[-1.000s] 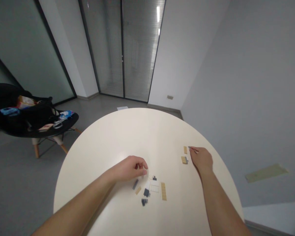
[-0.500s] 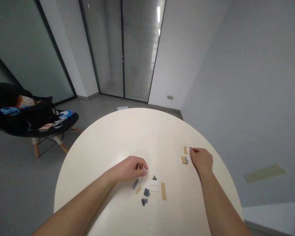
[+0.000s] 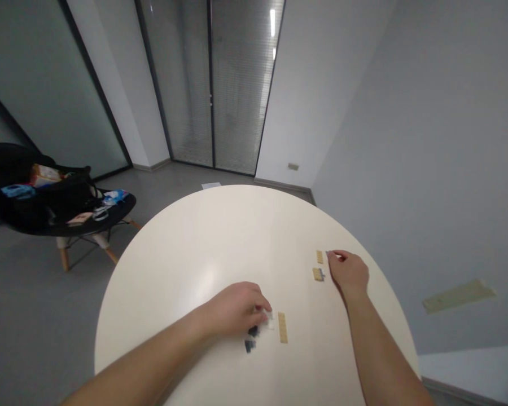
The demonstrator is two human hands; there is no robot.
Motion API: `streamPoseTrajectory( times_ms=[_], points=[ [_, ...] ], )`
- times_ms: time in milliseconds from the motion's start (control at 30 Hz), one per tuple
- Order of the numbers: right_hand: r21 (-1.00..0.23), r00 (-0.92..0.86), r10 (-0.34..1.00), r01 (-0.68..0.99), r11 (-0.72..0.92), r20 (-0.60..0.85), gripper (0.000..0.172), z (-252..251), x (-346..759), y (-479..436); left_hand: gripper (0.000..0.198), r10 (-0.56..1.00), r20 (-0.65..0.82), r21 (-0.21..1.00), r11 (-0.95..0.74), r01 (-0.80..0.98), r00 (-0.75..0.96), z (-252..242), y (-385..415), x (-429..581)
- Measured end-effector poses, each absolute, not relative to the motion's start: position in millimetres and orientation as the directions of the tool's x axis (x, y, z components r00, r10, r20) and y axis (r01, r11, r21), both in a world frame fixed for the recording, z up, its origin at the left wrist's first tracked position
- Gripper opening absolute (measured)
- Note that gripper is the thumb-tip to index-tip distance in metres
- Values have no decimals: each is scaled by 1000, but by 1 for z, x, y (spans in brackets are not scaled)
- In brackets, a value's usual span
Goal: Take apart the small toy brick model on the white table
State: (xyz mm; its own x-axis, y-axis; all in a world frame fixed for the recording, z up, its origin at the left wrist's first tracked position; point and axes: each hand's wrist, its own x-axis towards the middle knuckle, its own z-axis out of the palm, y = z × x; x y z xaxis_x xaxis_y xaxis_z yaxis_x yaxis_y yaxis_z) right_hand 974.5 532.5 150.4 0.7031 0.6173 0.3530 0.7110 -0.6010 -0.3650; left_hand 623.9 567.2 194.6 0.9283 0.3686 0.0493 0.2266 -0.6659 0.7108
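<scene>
My left hand [image 3: 237, 309] is curled low over a cluster of small plastic bricks on a cream round table [image 3: 186, 248], and its fingertips reach a white plate [image 3: 270, 323]. Two dark bricks [image 3: 253, 331] show below the fingers, and the hand hides other pieces. A long tan plate [image 3: 283, 327] lies just right of it. My right hand [image 3: 349, 275] rests farther right, its fingertips pinching a small grey piece [image 3: 328, 254]. Beside those fingers lie two short tan plates [image 3: 319, 257].
The round table's far edge curves ahead, with a grey floor beyond it. A black chair [image 3: 55, 208] holding bags and packets stands at the left. A glass door with blinds [image 3: 232, 84] is straight ahead, and a grey wall [image 3: 427, 141] runs along the right.
My left hand has moved right and toward me, over the small bricks, and now covers several of them. My right hand has shifted only slightly at the tan plates.
</scene>
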Motion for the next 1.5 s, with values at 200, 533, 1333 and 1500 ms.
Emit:
streamPoseTrajectory(
  times_ms=[200, 533, 1333, 1500],
  points=[
    [-415, 621, 577, 784, -461, 531, 39, 156, 966, 534, 32, 355, 83, 649, -729, 220, 931, 184, 564, 624],
    [-483, -10, 994, 873, 60, 107, 23, 207, 879, 511, 15, 433, -36, 638, -684, 354, 901, 193, 575, 620],
    [-617, -258, 955, 779, 115, -148, 3, 208, 814, 500, 17, 456, -110, 638, -649, 415, 883, 191, 582, 616],
    [-704, -85, 996, 707, 72, 16, 22, 207, 834, 505, 17, 473, -124, 644, -631, 433, 873, 192, 582, 617]
  ],
)
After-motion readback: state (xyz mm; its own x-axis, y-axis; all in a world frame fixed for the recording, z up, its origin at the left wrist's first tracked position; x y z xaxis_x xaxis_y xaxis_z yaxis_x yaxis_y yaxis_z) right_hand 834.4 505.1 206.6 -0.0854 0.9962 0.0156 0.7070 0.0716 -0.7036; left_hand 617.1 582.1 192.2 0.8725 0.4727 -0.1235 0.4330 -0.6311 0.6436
